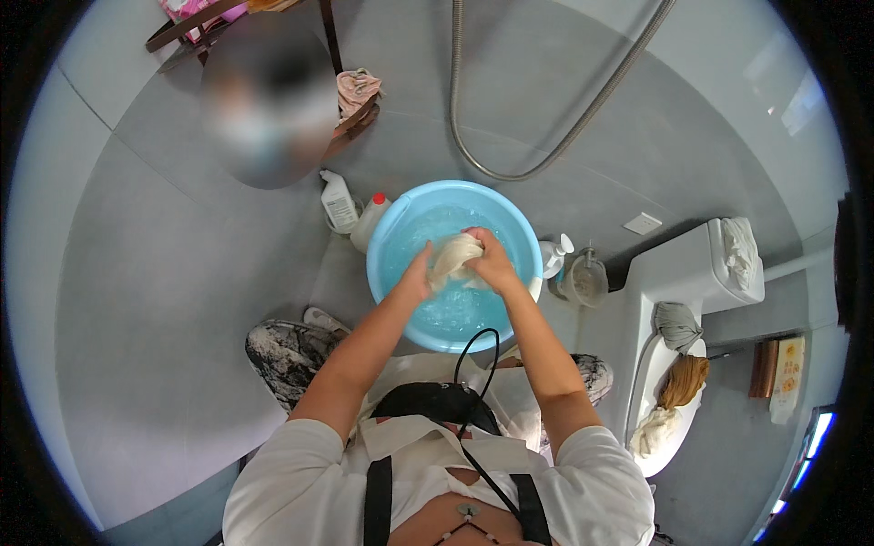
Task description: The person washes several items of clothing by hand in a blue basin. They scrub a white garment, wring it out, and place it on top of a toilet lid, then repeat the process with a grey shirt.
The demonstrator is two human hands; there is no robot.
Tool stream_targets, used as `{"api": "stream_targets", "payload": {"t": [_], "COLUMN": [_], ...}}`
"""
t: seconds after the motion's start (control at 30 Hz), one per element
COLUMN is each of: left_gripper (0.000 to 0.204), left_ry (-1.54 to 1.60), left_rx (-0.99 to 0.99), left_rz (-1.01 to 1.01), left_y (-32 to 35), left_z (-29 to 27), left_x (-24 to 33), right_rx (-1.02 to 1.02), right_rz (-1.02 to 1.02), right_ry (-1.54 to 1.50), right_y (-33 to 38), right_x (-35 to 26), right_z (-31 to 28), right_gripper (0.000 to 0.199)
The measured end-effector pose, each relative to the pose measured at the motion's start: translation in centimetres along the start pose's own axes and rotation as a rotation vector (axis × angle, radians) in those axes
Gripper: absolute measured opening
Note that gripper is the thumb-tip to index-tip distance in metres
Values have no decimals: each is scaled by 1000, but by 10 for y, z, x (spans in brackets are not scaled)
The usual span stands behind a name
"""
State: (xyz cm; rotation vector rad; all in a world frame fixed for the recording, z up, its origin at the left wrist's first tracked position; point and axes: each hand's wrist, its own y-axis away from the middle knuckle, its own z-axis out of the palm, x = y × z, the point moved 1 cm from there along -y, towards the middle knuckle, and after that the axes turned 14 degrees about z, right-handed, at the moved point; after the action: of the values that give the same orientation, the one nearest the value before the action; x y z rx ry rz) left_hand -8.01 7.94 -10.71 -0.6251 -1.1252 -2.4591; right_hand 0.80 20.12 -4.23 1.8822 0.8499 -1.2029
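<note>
A wet cream cloth (452, 261) is bunched between my hands, over the water in a light blue round basin (383, 246). My right hand (492, 261) has its fingers closed round the cloth's right side. My left hand (418, 273) is against the cloth's left side, its fingers partly hidden behind the cloth and slightly smeared. Both forearms reach forward over the basin's near rim. Ripples and foam show on the water.
Left of the basin stand a white spray-type bottle (339, 202) and a red-capped jug (369, 223). On its right are a white pump bottle (554, 255) and a clear container (584, 278). A toilet (644, 364) bears several bunched cloths. A metal hose (458, 91) hangs ahead.
</note>
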Motion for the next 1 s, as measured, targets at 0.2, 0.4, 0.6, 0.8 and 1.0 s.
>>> {"api": "stream_targets", "payload": {"t": [0.2, 0.4, 0.6, 0.8, 1.0], "left_gripper": [49, 46, 48, 44, 31], "left_ry": [330, 499, 376, 269, 245], "left_rx": [-185, -205, -198, -157, -8], "left_rz": [114, 269, 200, 175, 285], "left_y": [0, -3, 29, 6, 5], "left_z": [18, 24, 65, 65, 63], "left_x": [-7, -3, 30, 16, 9], "right_rx": [-294, 184, 305, 373, 416], "right_rz": [225, -75, -410, -350, -430], "right_ry": [-926, -295, 335, 400, 375], "right_y": [19, 23, 40, 35, 25], "right_x": [-25, -14, -17, -16, -16], "right_z": [-16, -16, 3, 14, 18], "right_gripper": [50, 61, 49, 33, 24]}}
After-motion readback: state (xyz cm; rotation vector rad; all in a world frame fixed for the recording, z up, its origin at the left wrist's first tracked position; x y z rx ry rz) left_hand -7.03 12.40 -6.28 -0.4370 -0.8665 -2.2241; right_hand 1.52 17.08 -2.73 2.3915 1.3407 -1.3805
